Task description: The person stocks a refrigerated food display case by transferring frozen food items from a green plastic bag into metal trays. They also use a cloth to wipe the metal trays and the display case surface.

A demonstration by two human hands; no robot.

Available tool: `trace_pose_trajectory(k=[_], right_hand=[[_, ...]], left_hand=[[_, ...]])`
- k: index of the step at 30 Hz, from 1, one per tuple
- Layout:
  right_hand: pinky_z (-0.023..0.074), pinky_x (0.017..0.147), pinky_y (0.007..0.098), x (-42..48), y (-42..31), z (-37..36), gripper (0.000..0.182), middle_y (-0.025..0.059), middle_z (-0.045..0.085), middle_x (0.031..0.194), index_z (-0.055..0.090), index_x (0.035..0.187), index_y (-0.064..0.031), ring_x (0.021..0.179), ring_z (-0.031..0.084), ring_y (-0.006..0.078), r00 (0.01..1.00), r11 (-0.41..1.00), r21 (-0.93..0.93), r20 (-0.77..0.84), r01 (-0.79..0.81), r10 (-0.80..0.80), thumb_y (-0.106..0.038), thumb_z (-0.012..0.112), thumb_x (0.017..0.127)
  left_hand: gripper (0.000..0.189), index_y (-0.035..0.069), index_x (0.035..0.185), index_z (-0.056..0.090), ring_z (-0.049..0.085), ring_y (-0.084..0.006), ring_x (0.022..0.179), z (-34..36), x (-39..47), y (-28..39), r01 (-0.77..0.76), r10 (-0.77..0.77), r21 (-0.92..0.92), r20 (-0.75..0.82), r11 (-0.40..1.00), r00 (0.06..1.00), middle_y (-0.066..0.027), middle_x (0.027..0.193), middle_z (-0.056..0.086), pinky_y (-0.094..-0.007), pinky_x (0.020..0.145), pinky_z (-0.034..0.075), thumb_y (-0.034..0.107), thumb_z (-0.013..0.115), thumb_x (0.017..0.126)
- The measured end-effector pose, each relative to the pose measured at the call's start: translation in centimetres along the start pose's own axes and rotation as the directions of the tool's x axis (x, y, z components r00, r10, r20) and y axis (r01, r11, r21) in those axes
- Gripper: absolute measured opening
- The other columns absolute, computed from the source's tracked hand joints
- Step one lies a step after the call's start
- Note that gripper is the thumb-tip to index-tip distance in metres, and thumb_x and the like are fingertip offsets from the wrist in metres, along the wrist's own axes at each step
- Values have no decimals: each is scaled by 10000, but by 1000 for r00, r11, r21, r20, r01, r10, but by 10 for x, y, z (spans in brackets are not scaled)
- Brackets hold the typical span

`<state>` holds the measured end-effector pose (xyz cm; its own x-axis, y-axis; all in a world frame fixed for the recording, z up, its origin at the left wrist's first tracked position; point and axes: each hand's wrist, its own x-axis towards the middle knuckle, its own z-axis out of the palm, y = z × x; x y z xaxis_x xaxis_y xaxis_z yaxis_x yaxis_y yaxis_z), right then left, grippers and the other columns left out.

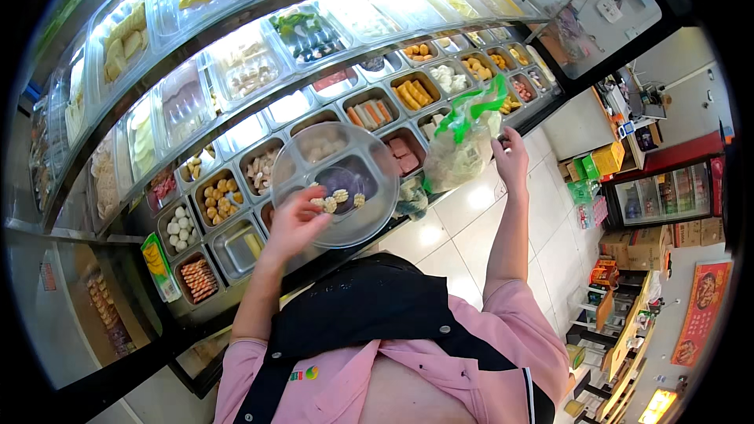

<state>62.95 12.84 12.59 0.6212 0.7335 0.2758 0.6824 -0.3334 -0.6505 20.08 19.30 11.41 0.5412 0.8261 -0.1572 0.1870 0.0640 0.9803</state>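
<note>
A clear round plastic bowl (383,188) rests over the metal food pans in front of me. Several small pale yellow pieces (330,203), looking like cut baby corn, lie inside it. My left hand (297,218) reaches over the bowl's near left side. Its fingers are bent and blurred beside the pieces; whether they hold one is unclear. To the right, a see-through plastic bag (459,156) with green handles leans at the counter's edge, pale contents inside. My right hand (511,156) is at the bag's right side, thumb and finger pinched on its edge.
Steel pans of fish balls (221,197), crab sticks (370,113) and other foods surround the bowl. Above them run metal-edged shelves (177,91) with clear food tubs. A yellow-green packet (160,268) lies far left. Cartons (633,247) and a drinks fridge (665,188) stand beyond the tiled floor.
</note>
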Motion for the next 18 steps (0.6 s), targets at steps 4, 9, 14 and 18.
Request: trace_pose_trajectory(k=[4,9,14,18], right_hand=[[413,836,343,44,4,-3,587,182,533,1069,476,1123,8,1019,502,277,986,986,-104,115,134,-121,-298,694,673],[429,785,372,19,-23,-21,630,159,540,995,507,1030,1,943,528,304,981,977,-211,193,7,35,-404,731,601],[432,796,379,-45,-23,37,797,171,513,1068,381,1232,-30,994,511,292,965,963,-131,149,236,-216,-344,733,590],[432,778,349,-44,-9,76,582,172,554,989,452,1149,-4,923,534,266,971,977,12,-117,211,-208,-297,652,688]], left_hand=[[704,28,1243,366,467,-262,1051,100,60,24,-298,233,209,288,932,929,-182,1206,419,-338,856,412,290,685,672],[716,-17,1166,402,534,-262,929,176,139,42,-277,247,311,132,909,960,-178,1025,530,-326,788,439,373,703,646],[301,19,821,550,582,-284,658,217,178,58,-216,227,211,-30,953,973,-167,718,583,-336,558,438,289,624,710],[218,41,770,566,558,-344,670,256,172,71,-291,324,369,-30,883,945,-185,683,560,-407,571,434,254,573,728]])
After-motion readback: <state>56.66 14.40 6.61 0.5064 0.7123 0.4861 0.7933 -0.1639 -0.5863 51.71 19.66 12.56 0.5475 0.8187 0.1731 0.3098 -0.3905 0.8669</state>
